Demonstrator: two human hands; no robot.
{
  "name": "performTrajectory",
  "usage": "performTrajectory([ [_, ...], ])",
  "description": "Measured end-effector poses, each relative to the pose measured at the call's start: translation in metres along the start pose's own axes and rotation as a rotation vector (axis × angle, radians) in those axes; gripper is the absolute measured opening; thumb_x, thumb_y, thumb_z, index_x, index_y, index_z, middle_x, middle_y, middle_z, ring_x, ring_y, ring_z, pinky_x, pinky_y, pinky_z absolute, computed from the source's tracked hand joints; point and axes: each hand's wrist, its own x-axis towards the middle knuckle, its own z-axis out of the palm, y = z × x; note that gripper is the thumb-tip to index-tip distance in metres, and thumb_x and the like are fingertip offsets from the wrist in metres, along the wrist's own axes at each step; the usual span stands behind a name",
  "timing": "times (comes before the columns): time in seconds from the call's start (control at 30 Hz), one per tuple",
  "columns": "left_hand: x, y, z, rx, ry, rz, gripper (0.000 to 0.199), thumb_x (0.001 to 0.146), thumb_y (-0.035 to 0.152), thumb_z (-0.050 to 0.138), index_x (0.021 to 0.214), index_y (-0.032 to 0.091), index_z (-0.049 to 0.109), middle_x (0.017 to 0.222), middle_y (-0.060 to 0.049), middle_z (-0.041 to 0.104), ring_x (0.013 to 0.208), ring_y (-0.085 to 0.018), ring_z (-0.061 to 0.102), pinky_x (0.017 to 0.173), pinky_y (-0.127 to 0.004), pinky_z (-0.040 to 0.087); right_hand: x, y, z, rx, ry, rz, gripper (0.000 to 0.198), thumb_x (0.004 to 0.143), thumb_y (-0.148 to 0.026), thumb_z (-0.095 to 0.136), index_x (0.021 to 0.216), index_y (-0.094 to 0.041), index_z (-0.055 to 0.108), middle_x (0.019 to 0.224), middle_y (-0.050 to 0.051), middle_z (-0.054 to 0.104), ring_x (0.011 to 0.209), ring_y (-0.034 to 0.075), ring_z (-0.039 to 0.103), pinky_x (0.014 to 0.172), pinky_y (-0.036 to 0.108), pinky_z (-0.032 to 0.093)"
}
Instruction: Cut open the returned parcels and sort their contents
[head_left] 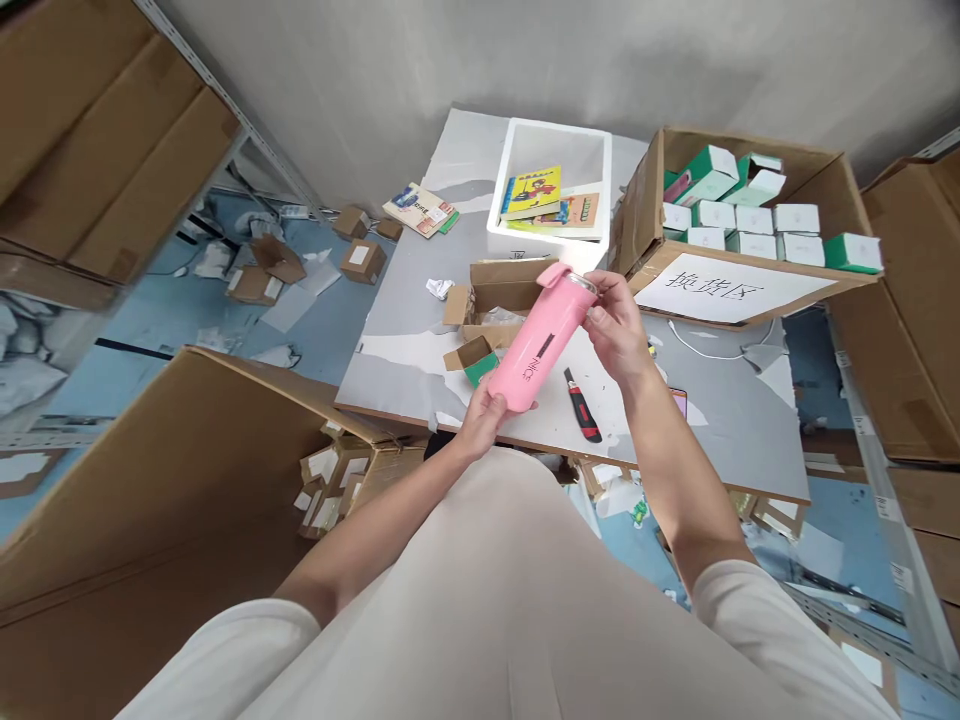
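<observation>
A pink water bottle (541, 345) with a dark printed label is held tilted above the table between both hands. My left hand (481, 418) is closed around its base at the lower left. At the upper end, the fingers of my right hand (616, 325) grip the bottle by its metal rim, beside the pink lid (555, 274). Below the bottle lie an open cardboard box (510, 290) with clear wrapping inside and a small open green box (480, 362). A black and red box cutter (582, 406) rests on the table near the right forearm.
A white bin (551, 240) with books stands at the back. On the right, a large cardboard box (637, 215) holds several green and white boxes. Books (420, 210) lie at the table's left edge. A big open carton (150, 450) stands at the lower left.
</observation>
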Motion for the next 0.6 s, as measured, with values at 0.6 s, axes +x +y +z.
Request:
performTrajectory([
  [0.6, -0.005, -0.018, -0.004, 0.143, 0.086, 0.050, 0.069, 0.072, 0.060, 0.072, 0.125, 0.024, 0.047, 0.135, -0.012, 0.048, 0.116, -0.024, 0.055, 0.095, -0.043, 0.052, -0.007, 0.008, -0.009, 0.074, 0.034, -0.002, 0.061, 0.066, -0.069, 0.071, 0.110, -0.028, 0.060, 0.122, 0.007, 0.062, 0.117, 0.027, 0.059, 0.090, 0.044, 0.052],
])
